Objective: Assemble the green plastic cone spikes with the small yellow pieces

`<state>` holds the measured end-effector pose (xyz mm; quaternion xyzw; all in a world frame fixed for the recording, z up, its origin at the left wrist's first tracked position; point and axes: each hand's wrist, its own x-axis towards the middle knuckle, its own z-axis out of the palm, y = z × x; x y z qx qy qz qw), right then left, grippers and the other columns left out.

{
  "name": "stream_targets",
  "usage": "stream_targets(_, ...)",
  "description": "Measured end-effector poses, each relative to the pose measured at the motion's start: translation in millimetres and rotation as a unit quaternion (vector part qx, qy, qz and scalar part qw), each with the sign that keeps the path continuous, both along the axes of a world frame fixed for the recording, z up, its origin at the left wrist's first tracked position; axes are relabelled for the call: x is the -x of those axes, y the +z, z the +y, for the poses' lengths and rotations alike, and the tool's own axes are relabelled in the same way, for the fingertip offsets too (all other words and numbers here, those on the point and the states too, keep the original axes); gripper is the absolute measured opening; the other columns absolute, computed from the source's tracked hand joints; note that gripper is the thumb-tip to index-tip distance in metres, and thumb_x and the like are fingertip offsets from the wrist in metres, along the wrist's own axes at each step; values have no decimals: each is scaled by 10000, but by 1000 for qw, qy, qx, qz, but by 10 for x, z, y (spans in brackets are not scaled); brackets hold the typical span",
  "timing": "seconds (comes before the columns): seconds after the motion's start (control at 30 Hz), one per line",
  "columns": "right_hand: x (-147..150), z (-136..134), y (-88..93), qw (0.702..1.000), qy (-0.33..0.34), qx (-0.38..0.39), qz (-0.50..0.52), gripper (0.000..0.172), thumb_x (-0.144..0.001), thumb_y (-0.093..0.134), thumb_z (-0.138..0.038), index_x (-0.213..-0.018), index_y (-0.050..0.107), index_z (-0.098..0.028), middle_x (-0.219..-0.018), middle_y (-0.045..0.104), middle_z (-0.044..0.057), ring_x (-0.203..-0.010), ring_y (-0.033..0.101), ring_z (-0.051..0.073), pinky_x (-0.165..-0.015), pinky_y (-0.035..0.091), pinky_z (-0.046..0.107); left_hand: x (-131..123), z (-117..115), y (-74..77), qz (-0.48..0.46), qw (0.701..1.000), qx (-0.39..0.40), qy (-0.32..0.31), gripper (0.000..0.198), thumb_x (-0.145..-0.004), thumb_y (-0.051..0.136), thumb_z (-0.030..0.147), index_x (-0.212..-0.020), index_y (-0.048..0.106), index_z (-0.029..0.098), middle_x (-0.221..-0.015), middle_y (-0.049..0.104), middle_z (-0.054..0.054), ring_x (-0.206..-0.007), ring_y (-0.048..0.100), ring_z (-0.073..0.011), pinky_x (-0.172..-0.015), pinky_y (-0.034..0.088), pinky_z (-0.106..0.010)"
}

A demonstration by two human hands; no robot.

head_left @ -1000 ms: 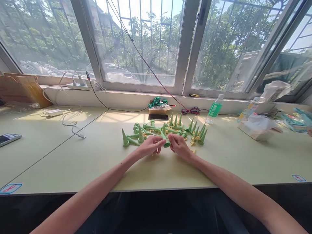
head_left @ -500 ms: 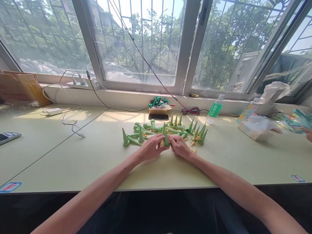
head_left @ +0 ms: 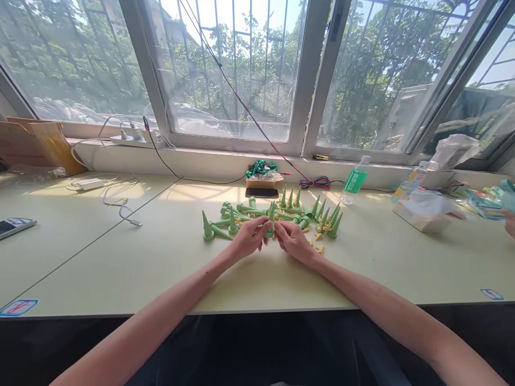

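Observation:
Over the near side of a pile of green plastic spikes, my left hand (head_left: 249, 238) is closed on one cone-shaped green spike (head_left: 270, 231), held upright with its point up. My right hand (head_left: 295, 240) is beside it, thumb and fingers pinched together at the spike's right side; whatever they grip is too small or hidden to name. Behind my hands, several spikes lie on their sides, while others stand, such as the standing spike (head_left: 207, 228) at left and the group (head_left: 335, 226) at right. Small yellow pieces (head_left: 319, 249) are scattered among them.
A black phone (head_left: 261, 193) lies before a small box holding green material (head_left: 262, 170). To the right stand a green-labelled bottle (head_left: 355, 181) and a tissue box (head_left: 422, 214). White cables (head_left: 120, 203) lie at left. Another person's hand (head_left: 510, 222) shows at the right edge.
The held spike has shifted slightly left, and my left fingers now wrap its lower part from a higher grip. My right fingertips moved a little left with it.

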<state>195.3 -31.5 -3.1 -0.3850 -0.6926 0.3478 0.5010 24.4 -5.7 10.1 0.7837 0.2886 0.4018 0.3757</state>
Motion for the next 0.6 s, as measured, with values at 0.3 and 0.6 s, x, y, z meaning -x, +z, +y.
stream_targets(0.3, -12, -45, 24, 996, -28, -63, -54, 456, -925, 485, -515, -601, 406, -204, -518, 356, -56, -492, 298, 94, -477, 305, 242, 2, -1, 26, -46, 994, 83, -57, 451, -901, 523, 563, -934, 607, 120, -696, 543, -10, -560, 627, -129, -391, 519, -200)
stream_targets(0.6, -9, -95, 36, 985, -35, -126, -111, 386, -923, 507, -397, -615, 373, -205, -522, 309, -74, -487, 258, 86, -537, 325, 260, 74, 27, 35, -21, 981, 151, -119, 456, -889, 546, 569, -874, 603, 116, -658, 538, -3, -501, 604, -115, -361, 475, -182)
